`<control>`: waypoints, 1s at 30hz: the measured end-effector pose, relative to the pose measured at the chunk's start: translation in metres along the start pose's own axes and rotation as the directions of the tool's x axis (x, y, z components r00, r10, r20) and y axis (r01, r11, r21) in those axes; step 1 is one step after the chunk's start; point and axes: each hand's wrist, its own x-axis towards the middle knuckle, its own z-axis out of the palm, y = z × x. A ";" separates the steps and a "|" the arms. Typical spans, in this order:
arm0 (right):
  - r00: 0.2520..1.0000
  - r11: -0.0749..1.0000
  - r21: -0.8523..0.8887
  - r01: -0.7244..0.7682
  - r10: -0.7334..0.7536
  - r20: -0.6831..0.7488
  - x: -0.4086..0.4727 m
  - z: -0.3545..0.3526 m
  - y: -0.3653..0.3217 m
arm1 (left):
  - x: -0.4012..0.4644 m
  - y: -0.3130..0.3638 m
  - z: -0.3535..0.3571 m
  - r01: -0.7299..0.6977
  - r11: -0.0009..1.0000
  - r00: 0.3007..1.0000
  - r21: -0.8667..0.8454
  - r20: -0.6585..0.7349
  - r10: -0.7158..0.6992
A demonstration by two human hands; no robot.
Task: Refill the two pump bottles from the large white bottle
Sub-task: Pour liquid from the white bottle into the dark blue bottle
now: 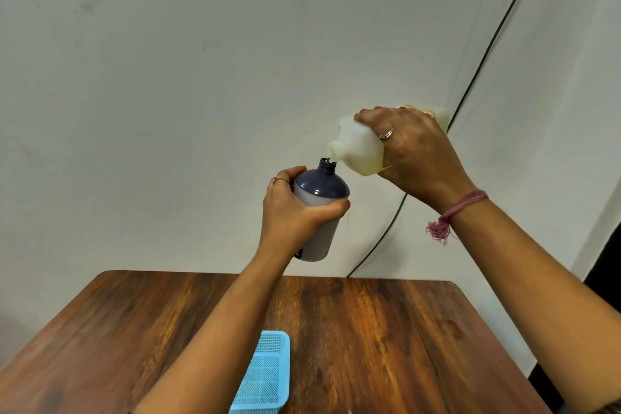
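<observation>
My left hand (292,212) grips a dark blue pump bottle (319,208) with its pump off, held upright in the air above the wooden table (369,329). Its open neck points up. My right hand (413,151) holds the large white bottle (359,148) tilted down to the left. The white bottle's spout sits just above and beside the blue bottle's neck, with a thin bit of liquid at the spout. Pale liquid fills most of the blue bottle. No second pump bottle is in view.
A light blue mesh basket (265,376) lies on the table near its front edge, partly behind my left forearm. A black cable (477,60) runs down the white wall behind the bottles.
</observation>
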 end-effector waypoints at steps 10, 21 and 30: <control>1.000 1.000 -0.008 0.007 -0.007 0.001 0.000 0.002 0.002 | -0.001 0.001 0.001 -0.008 1.000 1.000 0.005 -0.009 0.008; 1.000 1.000 -0.010 0.024 -0.024 -0.004 0.000 0.002 0.002 | -0.001 0.000 0.001 0.005 1.000 1.000 -0.020 0.000 -0.005; 0.999 0.998 -0.027 0.050 -0.050 0.008 0.001 0.002 0.002 | -0.001 -0.003 0.003 0.001 1.000 1.000 -0.003 0.006 -0.001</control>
